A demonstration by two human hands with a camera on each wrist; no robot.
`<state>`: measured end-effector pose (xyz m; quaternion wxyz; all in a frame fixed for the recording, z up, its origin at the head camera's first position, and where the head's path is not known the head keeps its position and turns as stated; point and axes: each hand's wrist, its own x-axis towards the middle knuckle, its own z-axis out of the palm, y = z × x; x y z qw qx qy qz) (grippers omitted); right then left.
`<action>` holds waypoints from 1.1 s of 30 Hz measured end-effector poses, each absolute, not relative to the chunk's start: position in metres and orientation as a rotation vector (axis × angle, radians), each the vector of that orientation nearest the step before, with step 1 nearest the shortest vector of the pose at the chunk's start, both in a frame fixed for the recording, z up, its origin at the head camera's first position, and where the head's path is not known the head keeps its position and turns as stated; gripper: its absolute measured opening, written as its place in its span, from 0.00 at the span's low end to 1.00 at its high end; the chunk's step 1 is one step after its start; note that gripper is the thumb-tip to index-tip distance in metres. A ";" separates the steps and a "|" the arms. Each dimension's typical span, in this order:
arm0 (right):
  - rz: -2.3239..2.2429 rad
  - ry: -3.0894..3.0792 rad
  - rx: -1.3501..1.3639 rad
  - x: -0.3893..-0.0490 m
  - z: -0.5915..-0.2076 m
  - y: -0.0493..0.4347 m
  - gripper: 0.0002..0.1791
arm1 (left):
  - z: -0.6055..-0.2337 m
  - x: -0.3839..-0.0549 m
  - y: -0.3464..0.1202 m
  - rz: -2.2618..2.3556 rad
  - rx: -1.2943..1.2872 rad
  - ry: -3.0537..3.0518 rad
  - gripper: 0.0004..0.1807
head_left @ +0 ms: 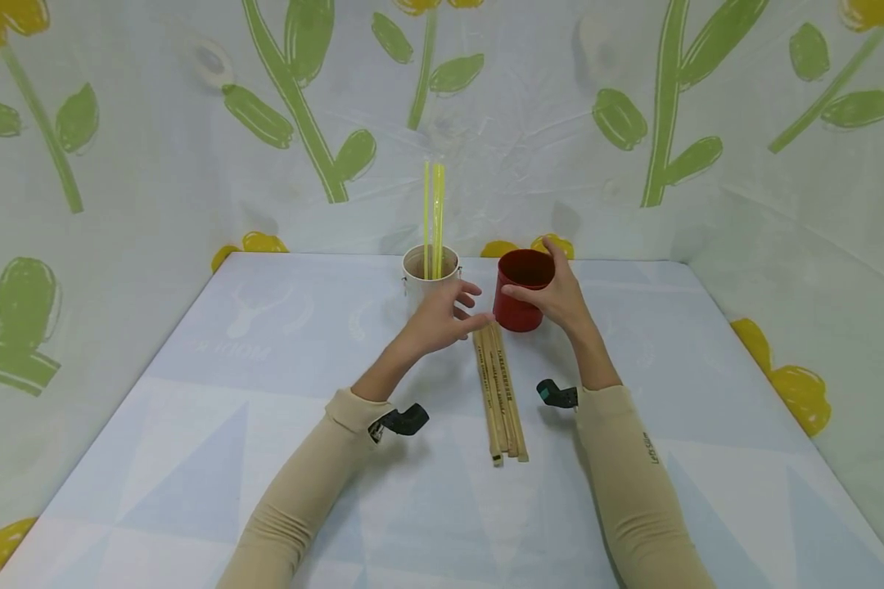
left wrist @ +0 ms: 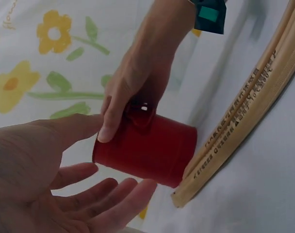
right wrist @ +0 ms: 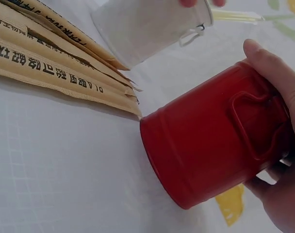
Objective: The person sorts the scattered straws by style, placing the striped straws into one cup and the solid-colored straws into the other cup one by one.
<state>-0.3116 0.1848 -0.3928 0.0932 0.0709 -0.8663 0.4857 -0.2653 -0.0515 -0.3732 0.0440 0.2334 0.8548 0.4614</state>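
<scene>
My right hand (head_left: 562, 301) grips a small red metal pail (head_left: 519, 311) near its rim, thumb on one side and fingers on the other. A wire side handle shows on the pail in the right wrist view. The left hand (head_left: 439, 319) hovers with its fingers spread and holds nothing, between the red pail and a white pail (head_left: 415, 288). Several yellow straws (head_left: 439, 214) stand upright in the white pail. Long straws in brown paper sleeves (head_left: 504, 401) lie side by side on the table, their far ends close to the red pail's base.
A pale blue and white cloth covers the table (head_left: 265, 466). Behind and at both sides hangs a white curtain (head_left: 516, 164) with green and yellow flower prints. Black camera mounts (head_left: 405, 420) jut inward from both wrists.
</scene>
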 end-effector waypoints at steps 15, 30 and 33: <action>1.487 -2.589 0.164 -0.312 -0.395 0.185 0.56 | -0.400 -0.269 -0.044 1.125 0.493 2.521 0.33; 1.504 -2.564 0.189 -0.312 -0.394 0.186 0.55 | -0.408 -0.261 -0.034 0.951 0.476 2.562 0.28; 1.507 -2.557 0.183 -0.312 -0.395 0.186 0.55 | -0.407 -0.260 -0.033 0.952 0.468 2.554 0.26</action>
